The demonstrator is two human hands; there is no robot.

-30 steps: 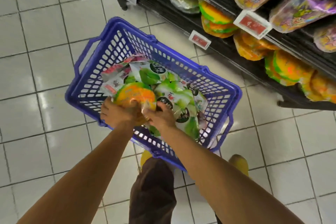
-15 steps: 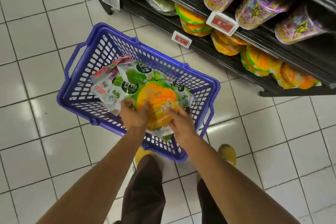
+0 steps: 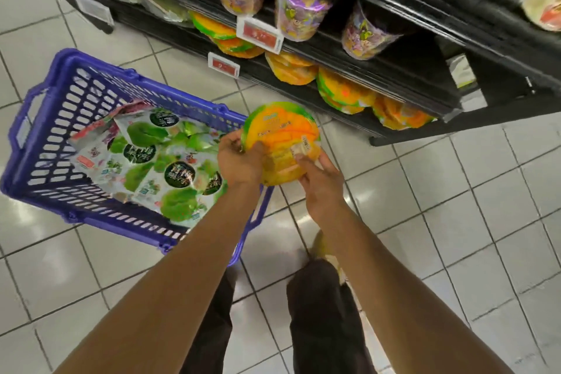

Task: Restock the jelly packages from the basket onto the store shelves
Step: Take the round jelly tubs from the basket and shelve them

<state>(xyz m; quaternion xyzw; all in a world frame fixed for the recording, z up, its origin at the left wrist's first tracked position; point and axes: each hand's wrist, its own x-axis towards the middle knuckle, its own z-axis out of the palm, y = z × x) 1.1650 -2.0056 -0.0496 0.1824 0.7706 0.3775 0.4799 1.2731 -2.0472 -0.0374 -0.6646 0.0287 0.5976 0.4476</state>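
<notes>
Now both hands (image 3: 243, 161) grip mango jelly pkg (image 3: 280, 133).

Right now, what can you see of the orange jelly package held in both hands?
The orange jelly package is a rounded, glossy plastic pack printed with cut mango, green along its upper rim, with a white barcode sticker at right. Its face tilts toward the camera. The left hand grips its left side; the right hand pinches its lower right. It is in the air beside the blue basket.
</notes>
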